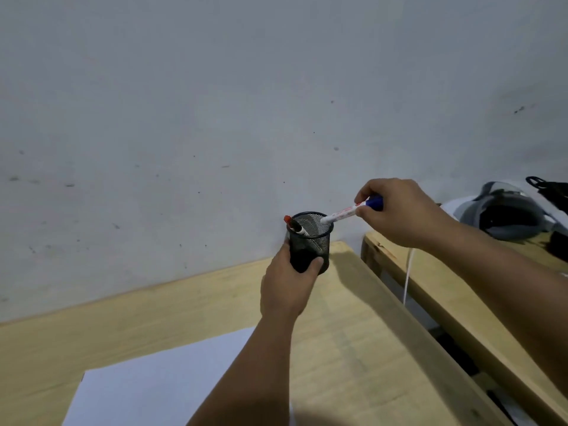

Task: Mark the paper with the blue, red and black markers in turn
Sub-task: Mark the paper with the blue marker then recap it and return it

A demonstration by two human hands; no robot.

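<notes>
Left hand (287, 287) wraps the lower part of the black mesh cup (309, 244), fingers closed round it, cup upright at the far edge of the tabletop (338, 348) by the wall (215, 103). Right hand (396, 210) pinches the blue marker (347, 213) near its blue cap, thumb and fingers closed; marker slanted, white end just over the cup rim. Red marker (289, 220) and a black one (297, 226) lean in the cup at its left rim. Paper (147, 388) lies flat near-left on the tabletop, partly under the left forearm. Second bench (430, 272) to the right, grey headset (504, 210) on it.
</notes>
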